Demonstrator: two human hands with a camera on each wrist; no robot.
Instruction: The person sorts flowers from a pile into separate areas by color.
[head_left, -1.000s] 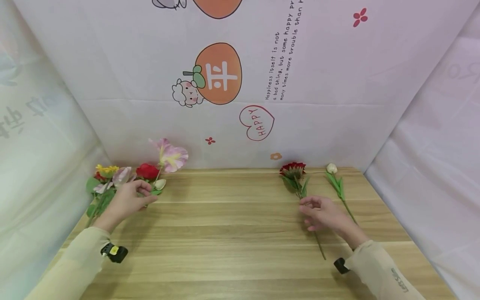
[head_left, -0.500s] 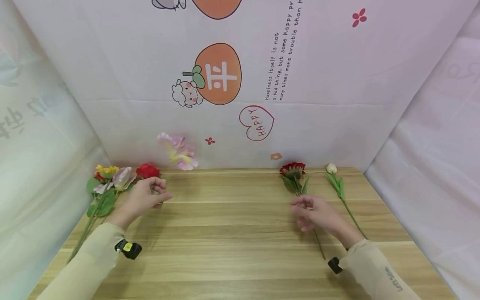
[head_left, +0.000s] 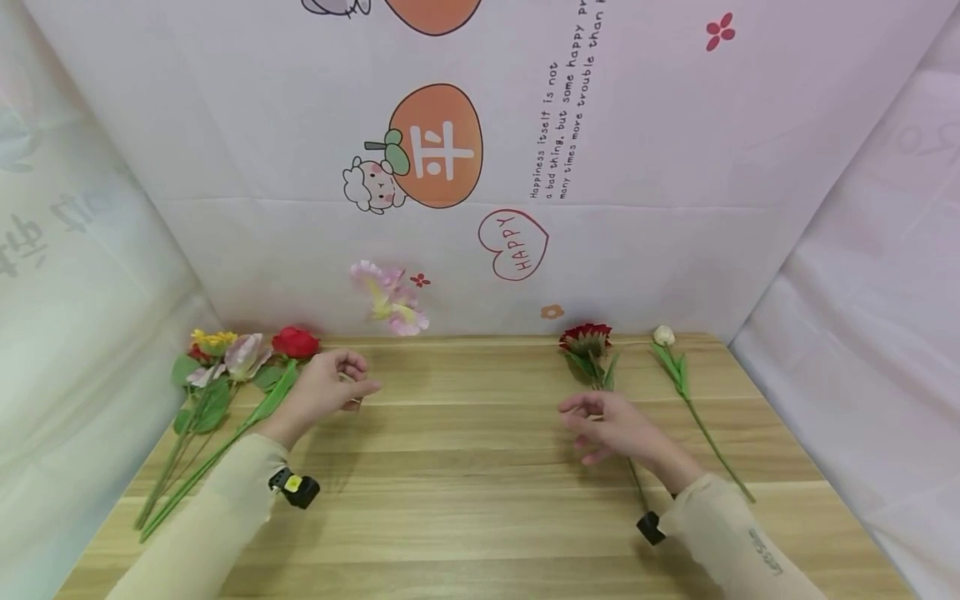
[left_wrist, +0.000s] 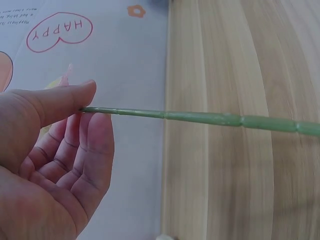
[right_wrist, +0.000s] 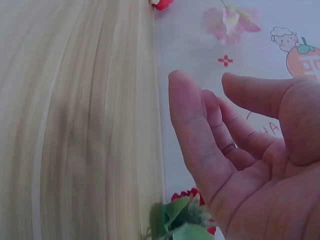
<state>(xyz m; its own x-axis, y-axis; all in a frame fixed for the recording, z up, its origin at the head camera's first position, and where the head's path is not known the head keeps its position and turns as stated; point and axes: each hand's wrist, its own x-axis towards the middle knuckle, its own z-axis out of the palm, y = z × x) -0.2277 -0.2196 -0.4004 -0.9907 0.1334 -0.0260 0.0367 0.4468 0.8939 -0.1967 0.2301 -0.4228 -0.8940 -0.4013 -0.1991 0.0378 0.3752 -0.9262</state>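
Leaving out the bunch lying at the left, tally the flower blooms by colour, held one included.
Pink-and-yellow ruffled bloom, its green stem pinched by the left hand: 1
Dark red many-petalled bloom: 1
White closed tulip bloom: 1
Total: 3

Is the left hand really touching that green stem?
Touching. The left wrist view shows the left hand pinching the green stem between thumb and finger.

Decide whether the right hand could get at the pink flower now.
Probably yes: the right hand looks empty, and nothing visible stands between it and the pink flower, held in the left hand.
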